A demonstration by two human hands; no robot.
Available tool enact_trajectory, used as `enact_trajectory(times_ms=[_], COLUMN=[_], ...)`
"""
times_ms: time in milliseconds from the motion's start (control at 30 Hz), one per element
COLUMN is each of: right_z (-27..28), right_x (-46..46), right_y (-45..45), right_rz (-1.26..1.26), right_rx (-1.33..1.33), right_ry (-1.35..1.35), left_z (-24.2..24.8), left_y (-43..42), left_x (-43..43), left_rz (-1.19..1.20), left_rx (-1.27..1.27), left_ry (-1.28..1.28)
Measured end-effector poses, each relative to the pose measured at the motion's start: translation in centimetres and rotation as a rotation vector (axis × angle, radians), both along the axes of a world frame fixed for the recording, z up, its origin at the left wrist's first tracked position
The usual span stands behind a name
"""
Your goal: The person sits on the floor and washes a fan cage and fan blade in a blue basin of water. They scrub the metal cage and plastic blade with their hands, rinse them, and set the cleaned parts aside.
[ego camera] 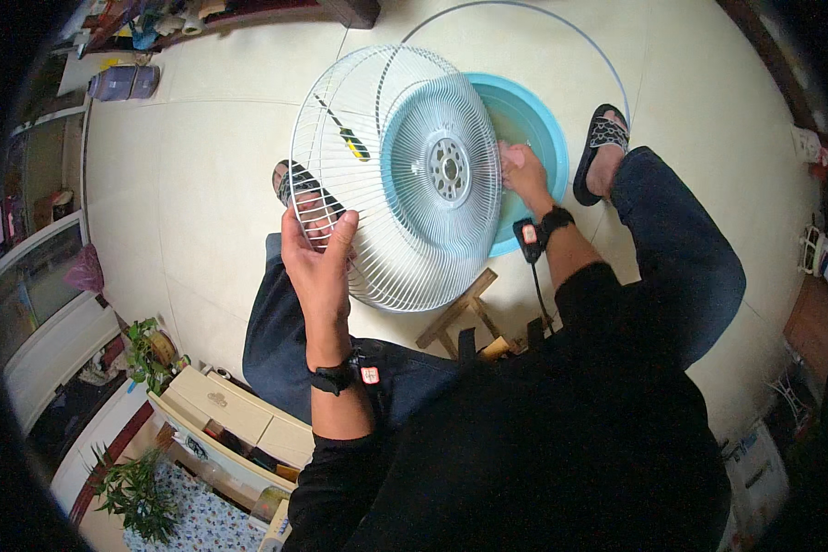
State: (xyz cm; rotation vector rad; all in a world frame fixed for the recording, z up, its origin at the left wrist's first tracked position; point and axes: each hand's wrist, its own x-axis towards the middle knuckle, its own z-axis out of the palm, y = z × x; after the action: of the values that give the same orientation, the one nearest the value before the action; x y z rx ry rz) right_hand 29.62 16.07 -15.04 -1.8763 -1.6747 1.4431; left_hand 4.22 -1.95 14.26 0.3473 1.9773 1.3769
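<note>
My left hand (321,269) grips the outer rim of a white wire fan grille (448,169), with the thumb on the near side and fingers behind the wires. The grille stands tilted and partly covers a light-blue plastic basin (557,148) that holds cloudy water. At the grille's right edge, over the basin, my right hand (528,181) holds a pink cloth (513,156) against the wires. The right fingertips are partly hidden. Through the wires shows a screwdriver (354,143) with a yellow-and-black handle, lying on the floor.
A thin hoop (611,65) lies beyond the basin and runs to my slippered right foot (604,145). A wooden stool (466,307) is below the grille. To the left stand a cream drawer cabinet (228,400) and potted plants (145,355). A purple bundle (124,83) sits farther off.
</note>
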Motion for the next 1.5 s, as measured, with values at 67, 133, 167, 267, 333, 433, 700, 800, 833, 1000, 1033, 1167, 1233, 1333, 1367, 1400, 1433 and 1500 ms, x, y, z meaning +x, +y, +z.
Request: enact_trajectory(times_ms=[67,133,167,267,333,433,700,800,833,1000,1033,1167,1233,1333,1367,1400,1433,1500], right_z=[2.0,5.0,7.1,14.6,19.8,25.3,28.8,29.2,29.4,30.1,30.2,29.5,28.3,25.5,24.5,23.6,22.8,21.7], right_x=[0.3,0.1,-0.1,-1.6,-2.6,-4.6,-6.9,-7.9,-8.5,-11.4,-12.1,-14.7,-15.9,-17.1,-17.1,-17.0,-16.8,-15.8], right_y=[-1.0,-2.1,-2.8,-5.5,-8.1,-12.5,-14.4,-12.2,-11.3,-6.9,-5.8,-2.3,-0.6,2.5,3.6,4.6,5.6,7.7], right_rz=[-0.045,0.003,0.016,0.021,0.062,0.055,0.189,0.204,0.200,0.193,0.195,0.206,0.139,0.048,0.030,0.010,-0.011,-0.027], right_rx=[0.144,0.432,0.541,0.671,0.643,0.601,1.067,1.084,1.092,1.072,1.077,1.050,0.987,0.933,0.892,0.856,0.803,0.716], right_ry=[0.022,0.078,0.051,0.149,0.221,0.304,0.285,0.327,0.362,0.395,0.373,0.333,0.276,0.249,0.214,0.181,0.131,0.093], left_z=[0.1,0.1,0.2,0.2,0.6,1.0,-0.8,-1.4,-1.2,0.1,0.2,0.1,-0.1,-0.2,-0.1,0.1,0.3,1.0], left_y=[-0.1,-0.2,-0.2,-0.2,-0.1,-0.3,0.3,1.1,1.3,1.8,1.9,2.2,2.2,2.1,2.1,2.0,2.0,1.9], left_x=[-0.1,-0.2,-0.3,0.2,0.4,1.2,3.3,4.2,4.1,4.0,3.9,2.9,2.5,2.4,2.4,2.5,2.7,3.1], left_rz=[0.008,-0.011,0.004,0.007,-0.024,-0.084,-0.175,-0.234,-0.244,-0.283,-0.282,-0.250,-0.242,-0.232,-0.227,-0.233,-0.240,-0.260], left_rx=[0.027,0.054,-0.010,0.119,0.084,0.167,0.223,0.191,0.185,0.088,0.083,0.109,0.062,0.046,0.042,0.036,0.031,0.039], left_ry=[-0.032,-0.046,-0.069,0.007,0.058,-0.035,0.063,0.292,0.362,0.491,0.487,0.392,0.387,0.347,0.340,0.313,0.286,0.252])
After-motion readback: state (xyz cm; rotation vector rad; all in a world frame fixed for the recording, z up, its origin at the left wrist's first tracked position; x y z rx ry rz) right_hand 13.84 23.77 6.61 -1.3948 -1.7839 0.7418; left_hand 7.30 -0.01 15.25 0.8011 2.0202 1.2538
